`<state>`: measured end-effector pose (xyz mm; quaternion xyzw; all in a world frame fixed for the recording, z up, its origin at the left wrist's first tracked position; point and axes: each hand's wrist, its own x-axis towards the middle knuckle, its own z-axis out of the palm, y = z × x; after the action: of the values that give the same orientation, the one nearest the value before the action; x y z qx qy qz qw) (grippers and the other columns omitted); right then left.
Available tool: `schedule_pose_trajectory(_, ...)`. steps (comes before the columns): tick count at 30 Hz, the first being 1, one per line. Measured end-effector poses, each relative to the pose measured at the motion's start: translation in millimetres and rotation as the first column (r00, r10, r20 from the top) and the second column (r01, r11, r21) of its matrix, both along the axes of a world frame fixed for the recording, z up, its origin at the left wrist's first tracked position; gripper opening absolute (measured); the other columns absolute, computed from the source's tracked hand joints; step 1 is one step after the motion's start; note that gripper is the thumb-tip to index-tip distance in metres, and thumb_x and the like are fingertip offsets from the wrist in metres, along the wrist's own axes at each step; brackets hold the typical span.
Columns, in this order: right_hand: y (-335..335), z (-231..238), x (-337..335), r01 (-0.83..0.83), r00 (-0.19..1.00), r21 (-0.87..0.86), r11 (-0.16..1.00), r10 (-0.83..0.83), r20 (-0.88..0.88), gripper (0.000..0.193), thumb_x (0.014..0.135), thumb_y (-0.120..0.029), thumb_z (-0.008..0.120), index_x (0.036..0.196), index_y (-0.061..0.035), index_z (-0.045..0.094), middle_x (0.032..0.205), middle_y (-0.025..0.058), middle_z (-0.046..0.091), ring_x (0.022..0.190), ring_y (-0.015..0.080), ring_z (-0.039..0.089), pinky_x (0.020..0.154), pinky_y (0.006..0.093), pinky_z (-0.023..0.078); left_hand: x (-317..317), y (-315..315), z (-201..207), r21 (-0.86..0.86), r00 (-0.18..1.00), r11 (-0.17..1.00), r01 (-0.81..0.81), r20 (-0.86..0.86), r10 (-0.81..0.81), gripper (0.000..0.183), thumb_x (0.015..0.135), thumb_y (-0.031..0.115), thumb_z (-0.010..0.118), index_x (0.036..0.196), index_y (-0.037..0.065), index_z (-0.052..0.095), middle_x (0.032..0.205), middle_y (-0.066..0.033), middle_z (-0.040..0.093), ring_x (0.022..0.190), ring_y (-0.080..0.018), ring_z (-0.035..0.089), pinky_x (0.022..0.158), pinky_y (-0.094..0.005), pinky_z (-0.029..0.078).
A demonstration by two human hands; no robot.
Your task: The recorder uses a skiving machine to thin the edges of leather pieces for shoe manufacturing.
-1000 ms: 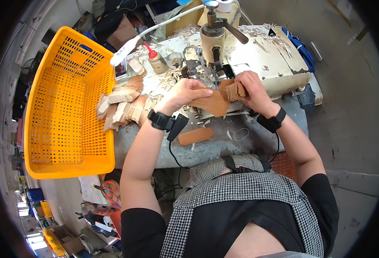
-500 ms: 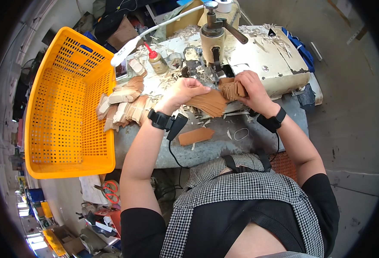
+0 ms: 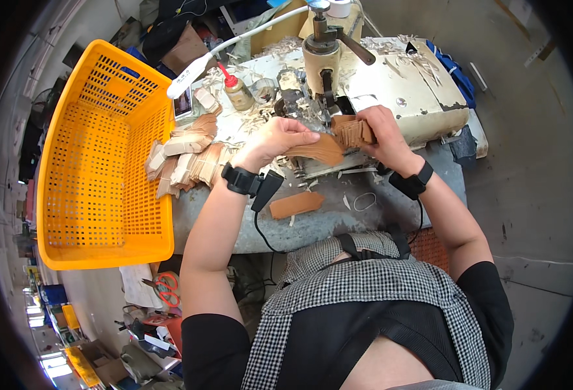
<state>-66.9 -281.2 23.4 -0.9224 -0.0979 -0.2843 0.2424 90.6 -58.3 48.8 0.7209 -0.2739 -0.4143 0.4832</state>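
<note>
My left hand (image 3: pixel 281 135) pinches the end of several tan leather pieces (image 3: pixel 325 151), fanned out toward the right. My right hand (image 3: pixel 385 135) is closed on a thick stack of brown leather pieces (image 3: pixel 353 132), held just in front of the machine's foot. The machine (image 3: pixel 322 68), which looks like a leather skiving machine, has a cream post with a lever on top. One loose leather piece (image 3: pixel 297 205) lies flat on the grey table edge below my hands. Left of my left hand sit bundled stacks of leather pieces (image 3: pixel 199 166).
A yellow perforated crate (image 3: pixel 52 214) stands at the left, its side against the stacks. Pale shavings cover much of the machine table. A bottle with a red nozzle (image 3: pixel 238 94) and a white lamp arm (image 3: pixel 192 77) are behind. Orange-handled scissors (image 3: pixel 167 289) lie lower left.
The fanned leather pieces in my left hand have tilted up and look narrower. My right hand has shifted slightly, turning its stack a little. The loose piece and the crate stay put.
</note>
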Motion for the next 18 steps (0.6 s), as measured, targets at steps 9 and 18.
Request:
schedule_pose_trajectory(9,-8,-8,-4,-0.006,1.000,0.131,0.991,0.006,0.005,0.061,0.055,0.003,0.078,0.109,-0.0068,0.051,0.103,0.0113,0.054,0.098,0.0332,0.050,0.086,0.0404,0.041,7,12,-2,0.042,0.991,0.992,-0.121,-0.044,0.123,0.023,0.084,0.024,0.074,0.083,0.003,0.066,0.073,0.0001,0.066,0.061,-0.0053,0.059,0.055,-0.0219,0.047)
schedule_pose_trajectory(18,-1,1,-1,-0.013,0.999,0.004,1.000,0.013,-0.034,0.059,0.055,0.003,0.077,0.107,-0.0065,0.051,0.104,0.0104,0.054,0.100,0.0329,0.050,0.088,0.0409,0.041,-1,7,2,-0.003,0.999,0.999,-0.034,-0.038,0.033,0.020,0.084,0.024,0.074,0.080,0.006,0.067,0.075,0.0016,0.067,0.065,-0.0039,0.058,0.061,-0.0194,0.046)
